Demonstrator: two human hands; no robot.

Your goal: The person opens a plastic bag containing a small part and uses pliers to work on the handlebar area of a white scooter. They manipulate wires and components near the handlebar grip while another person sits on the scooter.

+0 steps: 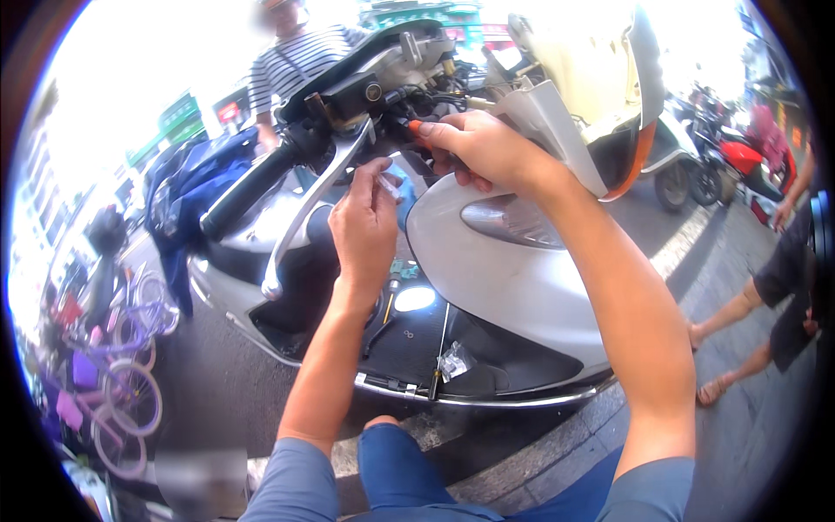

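Note:
A silver scooter [487,278] stands with its handlebar unit [409,70] opened up and wires showing. My right hand [470,152] is closed on an orange-handled tool [419,128] among the wires below the dark brake reservoir [352,97]. My left hand [365,217], lower and beside the brake lever [317,196], pinches a small pale object [390,183], too small to name exactly. On the black footboard [522,365] lie a long screwdriver [437,378], a small clear bag [455,361], other small tools [383,317] and bits.
A person in a striped shirt [296,65] stands beyond the handlebar. A dark blue cloth [191,174] hangs at left, with bicycles [122,374] nearby. A detached cream-backed panel [600,78] rises behind. Parked scooters [744,148] and another person's legs [739,331] are at right.

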